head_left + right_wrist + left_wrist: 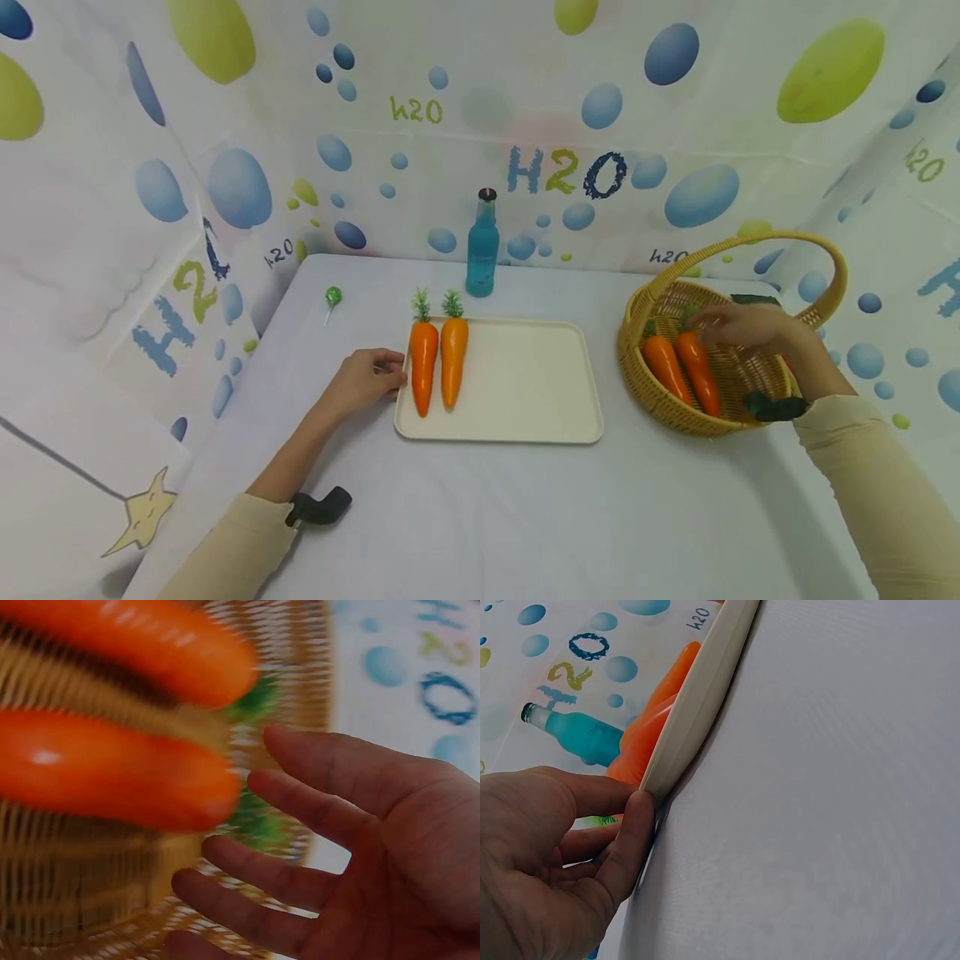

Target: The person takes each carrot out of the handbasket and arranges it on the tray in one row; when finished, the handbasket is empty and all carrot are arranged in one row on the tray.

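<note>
My left hand point(367, 382) pinches the left rim of a cream tray point(525, 383) between thumb and fingers; the left wrist view shows the tray's edge point(697, 705) there. Two orange toy carrots with green tops, a left carrot point(423, 367) and a right carrot point(453, 362), lie side by side on the tray's left part. My right hand point(742, 327) is inside a wicker basket point(652, 400), over two more carrots. In the right wrist view its fingers are spread apart, with the tips close to the green top of the nearer carrot point(112, 769); the other carrot point(150, 652) lies beside it.
A blue bottle point(482, 254) stands behind the tray. A green lollipop point(333, 297) lies at the back left of the white table point(480, 517). The basket's tall handle point(750, 239) arches behind my right hand. A dark green thing point(753, 299) shows at the basket's back rim.
</note>
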`<state>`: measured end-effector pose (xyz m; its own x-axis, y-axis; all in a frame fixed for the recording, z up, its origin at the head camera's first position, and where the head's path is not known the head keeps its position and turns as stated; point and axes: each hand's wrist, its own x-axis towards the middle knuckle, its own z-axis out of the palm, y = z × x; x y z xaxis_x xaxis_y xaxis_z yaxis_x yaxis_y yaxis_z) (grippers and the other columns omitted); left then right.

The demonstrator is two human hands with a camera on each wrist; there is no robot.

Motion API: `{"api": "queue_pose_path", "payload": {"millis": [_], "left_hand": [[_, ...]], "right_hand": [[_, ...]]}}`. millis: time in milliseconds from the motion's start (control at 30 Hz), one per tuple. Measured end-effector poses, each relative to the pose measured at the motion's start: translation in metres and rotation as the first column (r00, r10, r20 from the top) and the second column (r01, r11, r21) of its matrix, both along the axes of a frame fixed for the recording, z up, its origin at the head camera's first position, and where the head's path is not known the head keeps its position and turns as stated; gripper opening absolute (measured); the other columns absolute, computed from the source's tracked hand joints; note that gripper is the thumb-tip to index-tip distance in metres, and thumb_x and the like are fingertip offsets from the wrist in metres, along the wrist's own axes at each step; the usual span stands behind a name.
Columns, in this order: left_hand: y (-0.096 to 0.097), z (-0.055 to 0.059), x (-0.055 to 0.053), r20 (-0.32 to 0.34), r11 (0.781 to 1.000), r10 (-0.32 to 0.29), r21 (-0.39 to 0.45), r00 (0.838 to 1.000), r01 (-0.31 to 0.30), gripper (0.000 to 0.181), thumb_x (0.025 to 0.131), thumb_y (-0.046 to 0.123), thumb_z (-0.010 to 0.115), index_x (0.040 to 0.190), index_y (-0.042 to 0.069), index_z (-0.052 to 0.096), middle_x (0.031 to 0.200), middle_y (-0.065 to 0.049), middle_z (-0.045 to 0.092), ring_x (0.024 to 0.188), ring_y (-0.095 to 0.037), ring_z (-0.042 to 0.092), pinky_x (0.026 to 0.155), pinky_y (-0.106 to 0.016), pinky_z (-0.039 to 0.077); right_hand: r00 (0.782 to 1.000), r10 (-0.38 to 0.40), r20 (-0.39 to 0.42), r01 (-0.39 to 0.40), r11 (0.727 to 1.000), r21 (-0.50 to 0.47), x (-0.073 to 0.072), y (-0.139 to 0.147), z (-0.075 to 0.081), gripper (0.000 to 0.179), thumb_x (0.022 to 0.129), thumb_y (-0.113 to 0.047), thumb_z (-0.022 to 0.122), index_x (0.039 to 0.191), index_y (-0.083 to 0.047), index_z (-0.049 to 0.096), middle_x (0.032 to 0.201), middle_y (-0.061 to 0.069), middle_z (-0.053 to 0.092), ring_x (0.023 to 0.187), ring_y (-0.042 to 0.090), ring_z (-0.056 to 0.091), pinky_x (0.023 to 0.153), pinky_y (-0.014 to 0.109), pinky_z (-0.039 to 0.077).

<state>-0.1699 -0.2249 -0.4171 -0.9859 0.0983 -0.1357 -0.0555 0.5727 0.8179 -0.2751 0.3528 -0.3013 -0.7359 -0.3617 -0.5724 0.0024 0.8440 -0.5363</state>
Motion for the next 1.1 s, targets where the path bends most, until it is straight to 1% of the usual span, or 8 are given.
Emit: {"api": "queue_pose_path", "payload": {"millis": [100, 167, 367, 433, 600, 800, 900, 1100], "left_hand": [[0.002, -0.002, 0.002, 0.006, 1.000, 0.001, 0.012, 1.000, -0.001, 0.038, 0.091, 0.013, 0.068, 0.125, -0.004, 0.062, 0.097, -0.010, 0.066, 0.075, -0.017, 0.065, 0.068, -0.029, 0.056], [0.003, -0.004, 0.003, 0.010, 1.000, 0.002, 0.018, 1.000, -0.002, 0.038, 0.091, 0.012, 0.068, 0.125, -0.004, 0.063, 0.096, -0.010, 0.066, 0.075, -0.017, 0.065, 0.067, -0.029, 0.056], [0.004, -0.004, 0.000, 0.006, 1.000, -0.016, 0.026, 1.000, 0.015, 0.039, 0.091, 0.014, 0.068, 0.126, -0.003, 0.062, 0.097, -0.010, 0.066, 0.076, -0.017, 0.066, 0.069, -0.029, 0.056], [0.003, -0.001, -0.003, -0.001, 1.000, -0.023, 0.019, 1.000, 0.023, 0.039, 0.092, 0.014, 0.068, 0.126, -0.003, 0.062, 0.098, -0.010, 0.066, 0.078, -0.018, 0.066, 0.070, -0.030, 0.056], [0.002, 0.003, -0.007, -0.005, 1.000, -0.022, 0.013, 1.000, 0.023, 0.038, 0.092, 0.015, 0.068, 0.126, -0.002, 0.062, 0.098, -0.010, 0.066, 0.080, -0.018, 0.066, 0.069, -0.028, 0.056], [-0.002, 0.000, -0.005, 0.010, 1.000, -0.017, 0.020, 1.000, 0.017, 0.039, 0.092, 0.015, 0.068, 0.126, -0.003, 0.062, 0.099, -0.012, 0.066, 0.079, -0.019, 0.067, 0.068, -0.028, 0.057], [-0.002, 0.000, -0.004, 0.016, 1.000, -0.011, 0.023, 1.000, 0.011, 0.039, 0.092, 0.014, 0.068, 0.126, -0.003, 0.062, 0.099, -0.012, 0.067, 0.079, -0.019, 0.067, 0.069, -0.029, 0.057], [0.000, 0.003, -0.003, 0.013, 1.000, -0.013, 0.022, 1.000, 0.013, 0.040, 0.092, 0.014, 0.068, 0.127, -0.004, 0.061, 0.100, -0.014, 0.067, 0.080, -0.019, 0.068, 0.069, -0.030, 0.057]], "right_hand": [[0.996, -0.033, 0.079, 0.033, 0.999, 0.001, -0.007, 0.005, -0.015, 0.059, 0.100, -0.031, 0.058, 0.147, -0.003, 0.036, 0.141, 0.031, 0.040, 0.122, 0.046, 0.046, 0.085, 0.053, 0.050], [0.993, -0.048, 0.106, 0.048, 0.999, 0.002, -0.011, 0.005, -0.023, 0.059, 0.098, -0.028, 0.062, 0.146, -0.002, 0.037, 0.132, 0.027, 0.046, 0.112, 0.039, 0.051, 0.082, 0.050, 0.052], [0.995, 0.038, 0.089, -0.042, 0.998, 0.047, -0.016, -0.001, -0.027, 0.054, 0.095, -0.019, 0.067, 0.139, 0.003, 0.043, 0.108, 0.018, 0.045, 0.085, 0.028, 0.053, 0.074, 0.045, 0.054], [0.996, 0.062, 0.061, -0.066, 0.995, 0.072, -0.017, -0.002, -0.022, 0.053, 0.094, -0.018, 0.068, 0.137, 0.004, 0.044, 0.108, 0.020, 0.047, 0.084, 0.028, 0.056, 0.073, 0.046, 0.056], [1.000, 0.024, -0.017, -0.023, 0.998, 0.064, -0.011, -0.001, -0.002, 0.062, 0.095, -0.026, 0.068, 0.141, 0.004, 0.040, 0.124, 0.027, 0.046, 0.090, 0.027, 0.063, 0.079, 0.046, 0.056], [0.989, -0.035, -0.141, 0.035, 0.999, -0.004, 0.013, -0.006, 0.033, 0.065, 0.095, -0.030, 0.068, 0.143, 0.001, 0.038, 0.126, 0.028, 0.049, 0.094, 0.029, 0.067, 0.080, 0.044, 0.057], [0.978, -0.041, -0.206, 0.042, 0.999, 0.001, 0.027, -0.011, 0.050, 0.067, 0.093, -0.035, 0.070, 0.144, -0.002, 0.040, 0.129, 0.025, 0.050, 0.097, 0.029, 0.067, 0.081, 0.042, 0.057], [0.951, 0.009, -0.308, 0.010, 0.998, 0.060, 0.051, -0.021, 0.072, 0.066, 0.091, -0.045, 0.069, 0.144, -0.013, 0.046, 0.130, 0.017, 0.054, 0.104, 0.029, 0.061, 0.081, 0.039, 0.056]]}}
